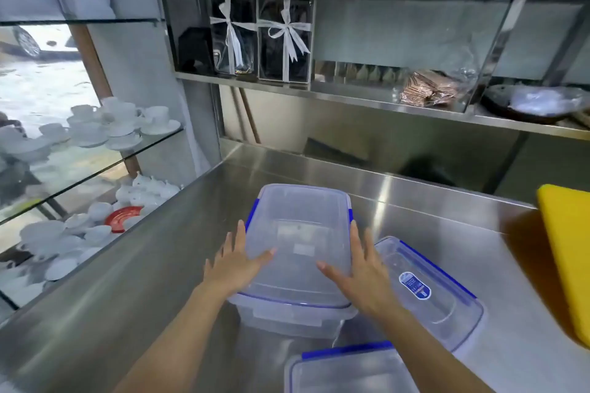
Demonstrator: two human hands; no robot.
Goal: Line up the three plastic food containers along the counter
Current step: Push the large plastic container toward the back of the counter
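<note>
Both hands pressed flat against the big box, fingers spread rather than curled. The left hand lay on its 9 o'clock flank with the thumb reaching onto the lid; the right hand mirrored it at 3 o'clock, thumb also on the lid. Neither hand was closed around anything; the palms simply bracketed the box between them.

That box, clear with blue clips, stood on the steel counter at the centre of the view, long axis running toward 12 o'clock. A flatter box with a round blue label lay just beside it at 4 o'clock, angled toward 5 o'clock, its near corner hidden behind the right wrist. A third box sat at 6 o'clock, cut off by the lower edge and partly covered by the right forearm.

At 3 o'clock a yellow board rested on the counter, well apart from the boxes. White cups crowded glass shelves at 9 o'clock.
</note>
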